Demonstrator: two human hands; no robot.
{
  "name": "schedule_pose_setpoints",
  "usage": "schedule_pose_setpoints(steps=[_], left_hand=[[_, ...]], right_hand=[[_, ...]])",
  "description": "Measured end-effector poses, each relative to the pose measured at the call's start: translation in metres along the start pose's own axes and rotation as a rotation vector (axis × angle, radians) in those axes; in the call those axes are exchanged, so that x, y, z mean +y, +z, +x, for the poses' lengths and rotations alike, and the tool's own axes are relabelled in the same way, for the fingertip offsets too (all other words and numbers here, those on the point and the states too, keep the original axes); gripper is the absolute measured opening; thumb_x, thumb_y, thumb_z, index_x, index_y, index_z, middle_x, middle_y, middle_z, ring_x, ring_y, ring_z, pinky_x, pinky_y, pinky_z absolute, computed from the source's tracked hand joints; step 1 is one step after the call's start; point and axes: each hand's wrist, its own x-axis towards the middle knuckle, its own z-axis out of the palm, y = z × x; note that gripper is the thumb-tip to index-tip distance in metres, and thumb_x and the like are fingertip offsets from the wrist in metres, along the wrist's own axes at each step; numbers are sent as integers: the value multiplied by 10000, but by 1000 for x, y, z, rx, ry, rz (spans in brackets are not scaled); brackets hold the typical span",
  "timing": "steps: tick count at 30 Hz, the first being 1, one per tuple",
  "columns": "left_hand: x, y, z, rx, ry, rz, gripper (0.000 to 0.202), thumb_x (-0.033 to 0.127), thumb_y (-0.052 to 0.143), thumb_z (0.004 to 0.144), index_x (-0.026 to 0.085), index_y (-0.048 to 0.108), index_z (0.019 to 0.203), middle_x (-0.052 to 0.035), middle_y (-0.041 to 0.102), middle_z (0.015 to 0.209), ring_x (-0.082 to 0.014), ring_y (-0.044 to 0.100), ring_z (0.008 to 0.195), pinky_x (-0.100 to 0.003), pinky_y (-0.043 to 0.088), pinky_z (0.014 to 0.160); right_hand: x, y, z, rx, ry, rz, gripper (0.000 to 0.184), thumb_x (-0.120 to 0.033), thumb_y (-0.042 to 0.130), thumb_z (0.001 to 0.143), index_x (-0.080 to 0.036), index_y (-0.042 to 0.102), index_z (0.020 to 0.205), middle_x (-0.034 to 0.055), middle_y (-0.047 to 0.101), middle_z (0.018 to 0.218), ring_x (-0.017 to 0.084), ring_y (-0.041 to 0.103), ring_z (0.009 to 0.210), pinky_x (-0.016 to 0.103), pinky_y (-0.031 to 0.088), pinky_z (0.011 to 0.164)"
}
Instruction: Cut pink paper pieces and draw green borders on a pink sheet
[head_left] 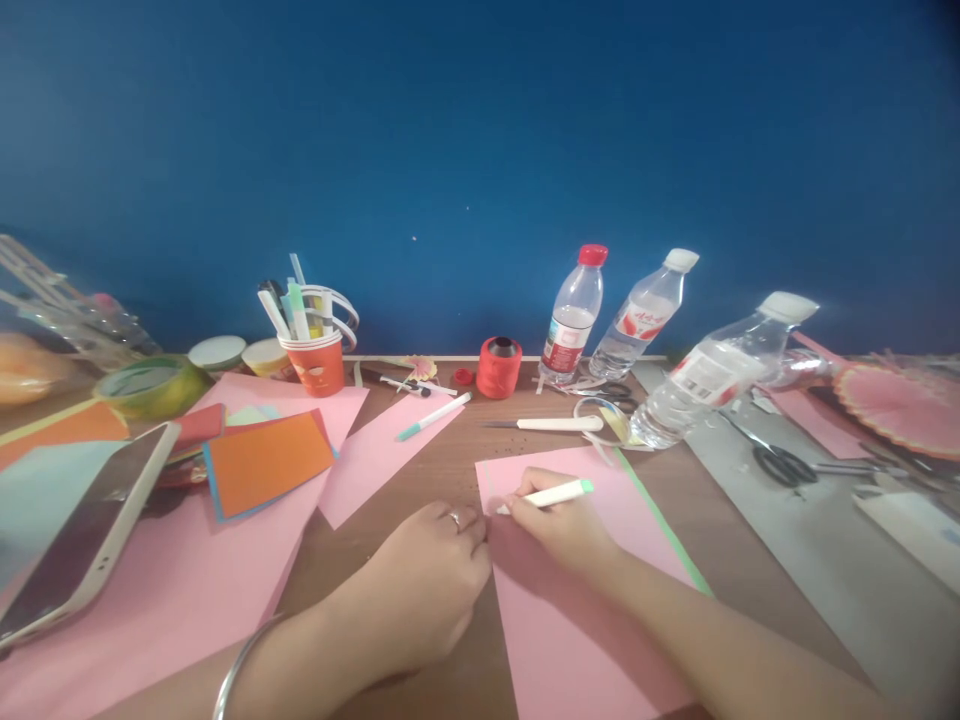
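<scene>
My right hand (pixel 559 525) grips a white marker (pixel 556 494) with a green end, its tip pointing left and down at the upper left of a pink paper sheet (pixel 600 630). A green strip (pixel 667 530) shows along that sheet's right edge. At the sheet's left edge rests my left hand (pixel 435 575), fingers curled in and a ring on one of them; its palm side is hidden, and I see nothing held. Beyond the hands, a white-handled knife (pixel 559 424) lies crosswise. Another marker (pixel 433 416), white and teal, lies on a smaller pink sheet (pixel 375 462).
At the back stand a red cup of pens (pixel 313 366), a red thread spool (pixel 499 368) and several water bottles (pixel 570 320). Scissors (pixel 784 462) lie on a grey board (pixel 780 560) at right. On the left are a phone (pixel 82 530), orange card (pixel 270 462) and tape roll (pixel 154 386).
</scene>
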Motion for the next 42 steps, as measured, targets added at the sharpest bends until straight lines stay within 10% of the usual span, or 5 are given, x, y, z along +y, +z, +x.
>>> schedule_pose_setpoints(steps=[42], left_hand=[[0, 1, 2, -19, -11, -60, 284, 173, 481, 772, 96, 627, 1003, -160, 617, 1131, -291, 564, 1053, -422, 468, 866]], right_hand=[[1, -7, 3, -155, 70, 128, 201, -181, 522, 620, -193, 388, 471, -60, 386, 453, 84, 319, 458, 213, 225, 428]])
